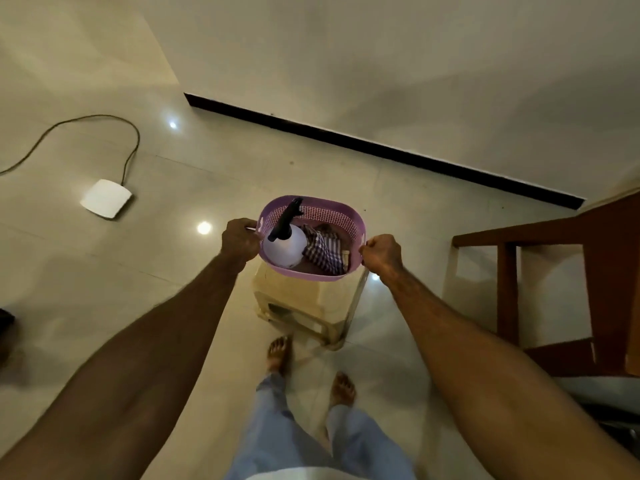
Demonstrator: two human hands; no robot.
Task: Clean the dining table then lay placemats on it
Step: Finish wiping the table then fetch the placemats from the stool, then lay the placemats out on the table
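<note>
A purple perforated plastic basket [332,212] hangs in front of me, above a beige plastic stool [304,303]. My left hand [240,241] grips its left rim and my right hand [381,255] grips its right rim. Inside lie a white spray bottle [288,249] with a black nozzle and a folded checked cloth [323,249]. Whether the basket touches the stool I cannot tell.
A wooden chair [568,268] stands at the right. A white flat device [105,198] with a cable lies on the tiled floor at the left. A wall with a dark skirting board [381,148] runs behind. My bare feet stand just behind the stool.
</note>
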